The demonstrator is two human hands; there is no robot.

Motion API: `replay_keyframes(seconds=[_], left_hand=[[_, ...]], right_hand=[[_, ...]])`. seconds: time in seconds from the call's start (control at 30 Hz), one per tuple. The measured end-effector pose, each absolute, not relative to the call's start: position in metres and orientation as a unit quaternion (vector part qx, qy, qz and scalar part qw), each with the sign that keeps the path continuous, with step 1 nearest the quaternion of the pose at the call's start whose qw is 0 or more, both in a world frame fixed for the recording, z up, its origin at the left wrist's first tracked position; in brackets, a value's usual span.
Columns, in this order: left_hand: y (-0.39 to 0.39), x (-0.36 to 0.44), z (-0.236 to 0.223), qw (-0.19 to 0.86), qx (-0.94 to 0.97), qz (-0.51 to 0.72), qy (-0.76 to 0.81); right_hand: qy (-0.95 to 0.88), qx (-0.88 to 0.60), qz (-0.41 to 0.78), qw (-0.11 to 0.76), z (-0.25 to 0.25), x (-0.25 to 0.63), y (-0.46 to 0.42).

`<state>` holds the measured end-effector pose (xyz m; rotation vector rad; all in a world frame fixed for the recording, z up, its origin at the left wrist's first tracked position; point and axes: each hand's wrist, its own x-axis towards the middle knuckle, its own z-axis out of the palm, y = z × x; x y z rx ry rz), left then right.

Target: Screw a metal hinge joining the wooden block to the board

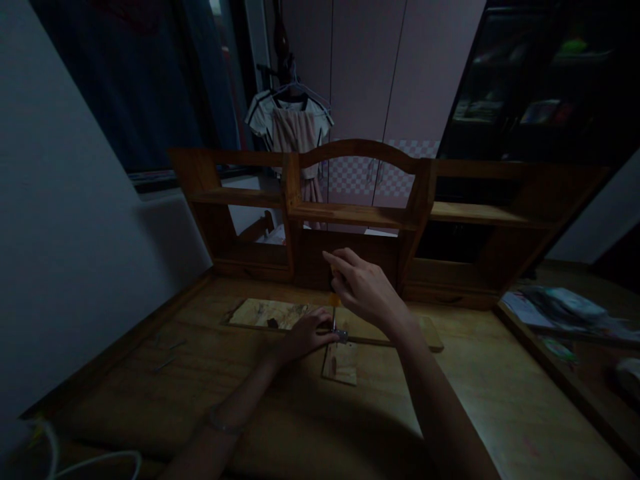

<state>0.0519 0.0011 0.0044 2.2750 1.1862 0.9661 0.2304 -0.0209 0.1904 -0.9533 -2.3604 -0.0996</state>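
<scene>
My right hand (363, 287) is closed round the orange handle of a screwdriver (334, 303) that stands upright, its tip down on a small metal fitting (341, 334). My left hand (306, 335) rests on the desk beside that fitting, fingers pinched against it and the flat wooden boards. A long pale board (270, 312) lies to the left, a narrow strip (400, 333) runs to the right, and a small wooden piece (341, 364) lies below the fitting.
The wooden desk (165, 380) carries a shelf hutch (350, 213) along its back. A few screws or nails (167, 353) lie at left. White cable (100, 460) curls at the near left corner. Papers and clutter (560, 307) sit on the right. Clothes hang behind.
</scene>
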Motion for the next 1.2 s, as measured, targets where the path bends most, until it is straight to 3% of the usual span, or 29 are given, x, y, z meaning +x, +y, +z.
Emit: replay_keyframes(seconds=[1.2], left_hand=[[0.0028,0.0522,0.0000,0.170,0.818,0.334,0.437]], right_hand=[[-0.866,-0.422,-0.068,0.260,0.1910,0.2315,-0.0228]])
